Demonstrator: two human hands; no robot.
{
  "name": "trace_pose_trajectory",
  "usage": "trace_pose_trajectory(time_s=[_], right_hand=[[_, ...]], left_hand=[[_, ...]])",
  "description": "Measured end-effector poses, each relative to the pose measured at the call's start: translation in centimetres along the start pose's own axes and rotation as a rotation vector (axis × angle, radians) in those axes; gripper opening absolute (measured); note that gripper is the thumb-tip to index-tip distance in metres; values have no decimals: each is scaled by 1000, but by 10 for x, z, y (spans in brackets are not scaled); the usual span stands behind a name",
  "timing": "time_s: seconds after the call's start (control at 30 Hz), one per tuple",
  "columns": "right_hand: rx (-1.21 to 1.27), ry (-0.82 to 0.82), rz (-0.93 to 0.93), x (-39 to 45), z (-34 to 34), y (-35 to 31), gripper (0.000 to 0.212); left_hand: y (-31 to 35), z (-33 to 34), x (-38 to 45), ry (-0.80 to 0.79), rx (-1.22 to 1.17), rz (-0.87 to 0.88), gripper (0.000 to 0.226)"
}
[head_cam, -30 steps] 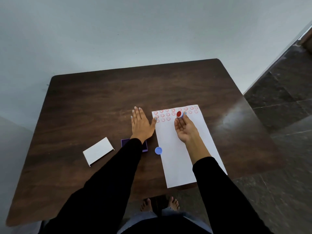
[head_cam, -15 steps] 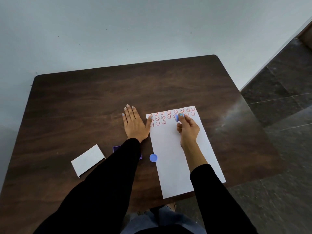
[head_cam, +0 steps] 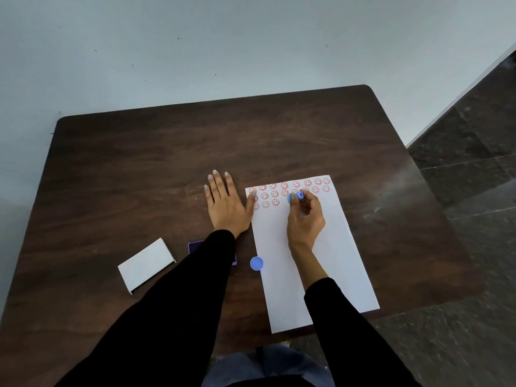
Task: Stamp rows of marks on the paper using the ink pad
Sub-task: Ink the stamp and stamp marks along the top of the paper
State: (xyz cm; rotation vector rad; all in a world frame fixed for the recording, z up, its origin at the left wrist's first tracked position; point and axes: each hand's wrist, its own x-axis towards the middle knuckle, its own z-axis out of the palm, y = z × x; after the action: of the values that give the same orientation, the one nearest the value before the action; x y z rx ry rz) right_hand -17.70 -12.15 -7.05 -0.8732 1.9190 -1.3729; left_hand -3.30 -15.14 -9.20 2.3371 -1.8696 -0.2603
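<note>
Pinching stamp (head_cam: 299, 195) in right hand (head_cam: 305, 219) grip, left hand (head_cam: 227, 208) flat, dark table (head_cam: 139, 177), grey wall (head_cam: 195, 51)

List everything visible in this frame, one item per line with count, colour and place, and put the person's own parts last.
table: one, dark brown wood, fills the middle of the view
paper: one white sheet, right of centre, its near end past the table edge
stamped marks: red smiley faces in rows along the far end of the paper; some are hidden, so no exact count
stamp: one, blue, pinched upright on the paper in the third row
cap: one, blue, round, just left of the paper
ink pad: one, purple, mostly hidden under the left sleeve
card box: one, white, near left
left hand: flat on the table, thumb on the paper's edge
right hand: holding the stamp
</note>
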Motion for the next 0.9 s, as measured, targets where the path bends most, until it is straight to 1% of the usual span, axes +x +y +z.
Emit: trace_pose_trajectory(time_s=[0.27, 0.43, 0.9], right_hand=[[-179, -58, -94, -1, 2, 4, 34], [-217, -71, -132, -1, 2, 4, 32], [-277, -74, -151, -2, 6, 4, 32]], left_hand=[[-1, 2, 1, 4, 3, -1, 87], [-1, 4, 2, 1, 8, -6, 87], [-1, 2, 1, 0, 9, -2, 86]])
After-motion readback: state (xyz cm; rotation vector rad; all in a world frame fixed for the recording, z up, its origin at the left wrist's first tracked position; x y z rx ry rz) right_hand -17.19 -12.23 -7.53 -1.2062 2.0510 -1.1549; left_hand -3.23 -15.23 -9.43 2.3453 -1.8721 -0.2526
